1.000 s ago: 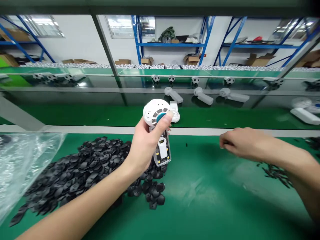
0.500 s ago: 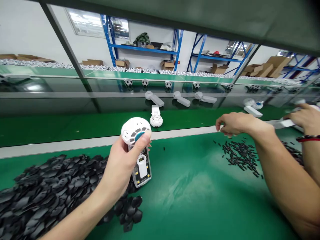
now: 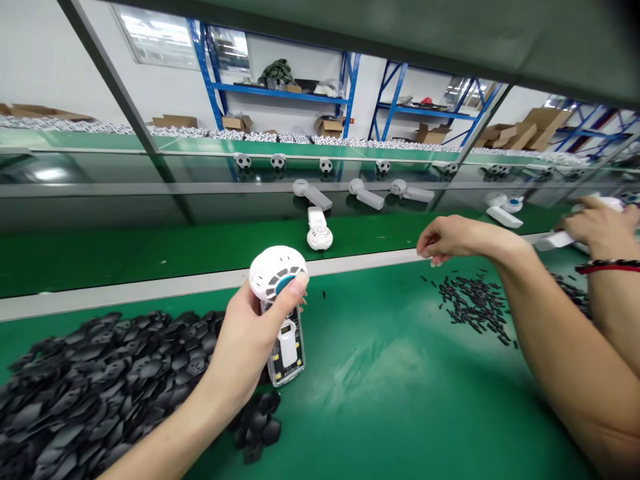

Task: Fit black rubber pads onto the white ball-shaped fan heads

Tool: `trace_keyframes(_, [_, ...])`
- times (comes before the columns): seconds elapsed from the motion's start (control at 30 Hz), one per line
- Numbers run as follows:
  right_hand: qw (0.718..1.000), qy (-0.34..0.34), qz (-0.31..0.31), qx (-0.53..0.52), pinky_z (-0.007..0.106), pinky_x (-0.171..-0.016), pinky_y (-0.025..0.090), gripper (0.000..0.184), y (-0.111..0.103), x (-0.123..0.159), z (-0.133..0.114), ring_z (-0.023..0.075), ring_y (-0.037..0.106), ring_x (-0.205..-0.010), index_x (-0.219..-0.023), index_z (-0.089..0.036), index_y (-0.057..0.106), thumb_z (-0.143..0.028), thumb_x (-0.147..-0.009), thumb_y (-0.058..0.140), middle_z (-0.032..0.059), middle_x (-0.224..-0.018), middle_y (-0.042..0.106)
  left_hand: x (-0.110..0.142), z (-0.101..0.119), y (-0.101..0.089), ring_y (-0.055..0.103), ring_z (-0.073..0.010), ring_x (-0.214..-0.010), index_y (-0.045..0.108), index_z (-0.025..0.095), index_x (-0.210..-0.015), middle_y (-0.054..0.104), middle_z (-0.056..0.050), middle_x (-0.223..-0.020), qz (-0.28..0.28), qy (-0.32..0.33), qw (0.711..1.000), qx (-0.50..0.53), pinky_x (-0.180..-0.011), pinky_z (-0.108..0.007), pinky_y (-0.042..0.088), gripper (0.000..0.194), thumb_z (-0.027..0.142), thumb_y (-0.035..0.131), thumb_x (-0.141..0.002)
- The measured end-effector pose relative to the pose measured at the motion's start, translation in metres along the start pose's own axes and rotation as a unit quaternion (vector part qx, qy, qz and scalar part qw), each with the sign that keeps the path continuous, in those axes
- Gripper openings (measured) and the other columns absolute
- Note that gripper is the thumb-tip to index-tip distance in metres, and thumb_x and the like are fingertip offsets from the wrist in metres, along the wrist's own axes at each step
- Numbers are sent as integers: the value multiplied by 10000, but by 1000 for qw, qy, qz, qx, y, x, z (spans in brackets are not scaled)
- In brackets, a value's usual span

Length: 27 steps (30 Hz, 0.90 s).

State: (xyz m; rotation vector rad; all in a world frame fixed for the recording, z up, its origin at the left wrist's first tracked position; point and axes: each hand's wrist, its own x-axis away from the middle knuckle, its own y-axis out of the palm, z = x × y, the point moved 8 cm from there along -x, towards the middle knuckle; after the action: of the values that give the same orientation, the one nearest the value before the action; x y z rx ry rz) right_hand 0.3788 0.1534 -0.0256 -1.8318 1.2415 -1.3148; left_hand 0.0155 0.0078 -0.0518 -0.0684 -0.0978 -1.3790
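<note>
My left hand (image 3: 260, 320) grips a white handheld fan (image 3: 278, 267) by its neck, thumb on the blue centre of the round grille head. The fan's clear handle shows a circuit board and hangs downward over the green worktop. To the right, my right hand (image 3: 440, 240) has its fingertips pinched together above the pale strip at the belt's edge. Whether something small is between those fingertips I cannot tell. Below and right of it lies a pile of small black pins (image 3: 475, 303). Dark plastic blades (image 3: 125, 373) are heaped beside my left forearm.
Beyond the pale strip (image 3: 360, 261), a green conveyor belt (image 3: 240, 250) carries a white fan (image 3: 319, 230) and several more. A co-worker's hand (image 3: 600, 227) with a wrist band holds a white fan at far right. Football-patterned pieces (image 3: 325, 165) line a ledge behind. A shelf hangs overhead.
My right hand has moved left along the strip. The held fan sits slightly lower and further right in view. Fans on the belt have shifted slightly right against the background.
</note>
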Motion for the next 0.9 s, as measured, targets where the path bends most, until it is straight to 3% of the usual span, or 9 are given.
trace_keyframes(0.27, [992,-39,-84,-89,286,-721,660,242,14,-7,2,251,787,-842,-863,-197,814,-376,-710,869,68,-879,799,2,-1,0,680,-267,-895,733,204,-1103,767,-96,-981,8,4,1000,4,-746,-324,531,692,726,895,-677])
trace_keyframes(0.5, [983,-75,-118,-121,297,-846,656,458,12,2,-10,263,780,-988,-950,-158,814,-583,-782,843,117,-1016,809,-2,-11,-5,689,-282,-907,723,217,-1161,771,-106,-1034,5,-16,1000,-16,-748,-349,542,780,801,859,-663])
trace_keyframes(0.67, [987,-67,-112,-91,286,-826,646,382,17,0,-12,265,780,-1007,-965,-157,792,-494,-796,854,116,-1049,809,-2,-11,-5,692,-276,-895,716,217,-1148,770,-104,-1041,8,-21,1000,-13,-728,-343,546,783,807,861,-655])
trace_keyframes(0.8, [992,-46,-116,-16,260,-829,623,167,29,-4,-16,225,770,-1030,-1021,-166,784,-297,-918,784,81,-1083,803,-2,-9,-4,686,-269,-911,698,224,-1180,767,-86,-1036,9,-20,1000,-12,-765,-345,540,823,823,860,-640])
trace_keyframes(0.9, [989,-4,-121,80,332,-868,626,96,37,-5,-16,212,757,-967,-1020,-142,762,-206,-955,792,52,-1001,782,-1,-9,-4,679,-266,-909,690,217,-1185,762,-77,-1027,5,-25,1000,-15,-759,-342,533,814,808,861,-652])
